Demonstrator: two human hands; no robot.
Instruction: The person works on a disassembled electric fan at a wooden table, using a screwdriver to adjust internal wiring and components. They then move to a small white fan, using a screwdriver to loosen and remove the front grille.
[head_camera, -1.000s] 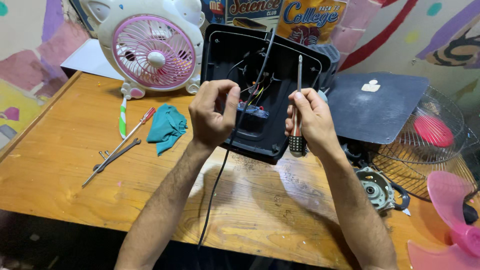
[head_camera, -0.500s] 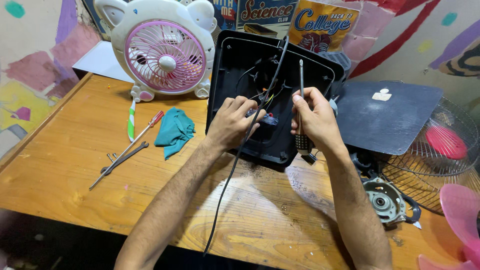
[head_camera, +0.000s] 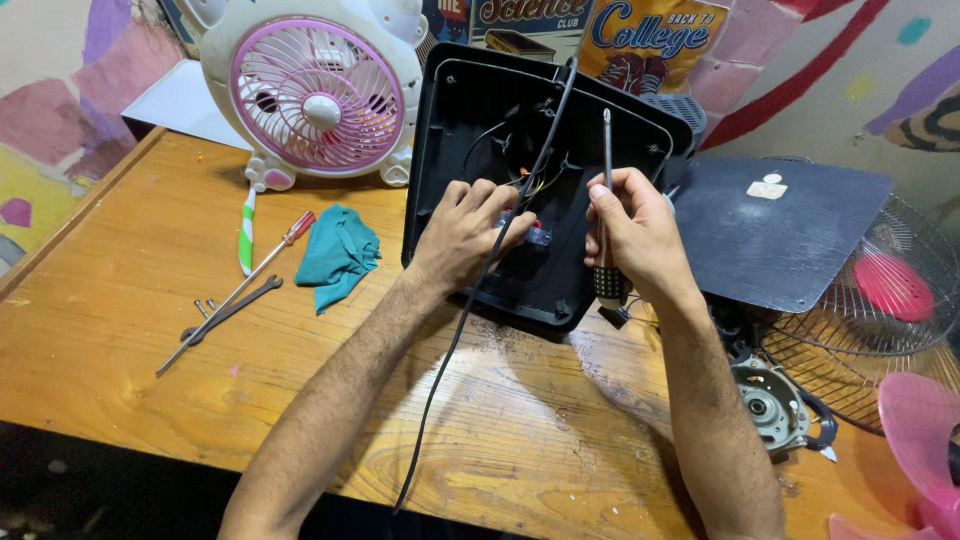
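Your right hand (head_camera: 630, 232) gripped the screwdriver (head_camera: 607, 190) shaft-up; left hand (head_camera: 468, 228) pinched wires (head_camera: 525, 185) inside the black housing (head_camera: 470, 110). Tugging risked snapped leads.

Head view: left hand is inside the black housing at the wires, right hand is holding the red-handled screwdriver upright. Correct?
Not quite. In the head view the right hand grips a black-handled screwdriver; the red-handled screwdriver lies on the table. The left hand is indeed in the black housing at the wires.

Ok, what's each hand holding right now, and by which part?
The right hand grips a screwdriver around its handle, shaft pointing up. The left hand holds nothing clearly; its fingers rest among the wires inside the black housing.
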